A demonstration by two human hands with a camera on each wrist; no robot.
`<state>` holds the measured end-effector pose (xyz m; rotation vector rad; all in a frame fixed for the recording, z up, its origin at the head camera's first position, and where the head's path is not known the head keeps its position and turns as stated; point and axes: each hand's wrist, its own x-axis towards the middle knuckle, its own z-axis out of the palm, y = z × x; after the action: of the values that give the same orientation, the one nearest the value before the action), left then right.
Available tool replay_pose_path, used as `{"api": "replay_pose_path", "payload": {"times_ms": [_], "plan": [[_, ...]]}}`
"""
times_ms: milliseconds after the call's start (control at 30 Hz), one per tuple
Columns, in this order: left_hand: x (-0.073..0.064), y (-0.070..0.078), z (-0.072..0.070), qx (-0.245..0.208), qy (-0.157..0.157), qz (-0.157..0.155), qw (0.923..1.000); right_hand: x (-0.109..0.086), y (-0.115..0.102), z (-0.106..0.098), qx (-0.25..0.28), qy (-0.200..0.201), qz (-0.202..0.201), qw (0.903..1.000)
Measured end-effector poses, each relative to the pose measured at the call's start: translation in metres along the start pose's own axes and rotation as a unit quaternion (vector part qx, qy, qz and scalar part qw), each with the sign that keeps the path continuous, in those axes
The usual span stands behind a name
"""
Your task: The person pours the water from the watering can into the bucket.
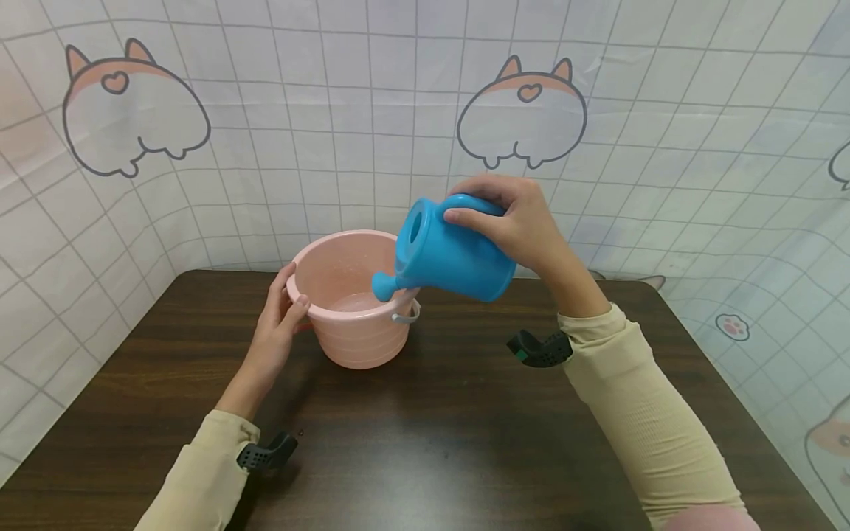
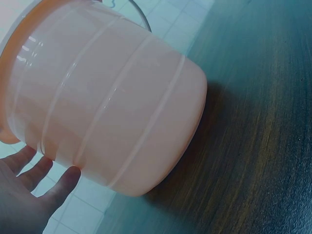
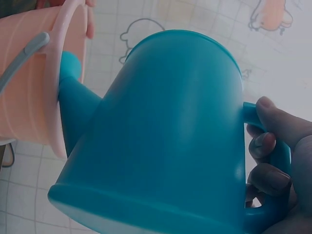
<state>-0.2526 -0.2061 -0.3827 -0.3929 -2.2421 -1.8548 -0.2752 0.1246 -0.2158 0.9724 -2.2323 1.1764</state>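
Observation:
A pink bucket (image 1: 361, 335) stands upright on the dark wooden table. My left hand (image 1: 275, 321) holds it at the left of its rim; in the left wrist view fingertips (image 2: 68, 178) rest against the ribbed outer wall. My right hand (image 1: 514, 217) grips a blue watering can (image 1: 458, 254) by its handle, curled round it in the right wrist view. The can is tipped to the left above the table, its rounded spout head (image 1: 384, 286) over the bucket's right rim. A pale shine shows on the bucket's floor.
The bucket's grey handle (image 1: 406, 316) hangs at its right side. Behind the brown table (image 1: 425, 435) hangs a white gridded sheet (image 1: 372, 110) with cartoon animal prints. Black straps (image 1: 541, 349) circle both sleeved wrists.

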Motion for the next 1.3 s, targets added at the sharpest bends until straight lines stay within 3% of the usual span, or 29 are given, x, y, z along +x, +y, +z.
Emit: {"api": "replay_pose_path", "payload": {"times_ms": [1300], "plan": [[0.0002,-0.0022,-0.0055,-0.006,-0.006,0.007,0.9999,0.006,-0.0052,0.0085,0.003,-0.023,-0.022,0.9995]]}}
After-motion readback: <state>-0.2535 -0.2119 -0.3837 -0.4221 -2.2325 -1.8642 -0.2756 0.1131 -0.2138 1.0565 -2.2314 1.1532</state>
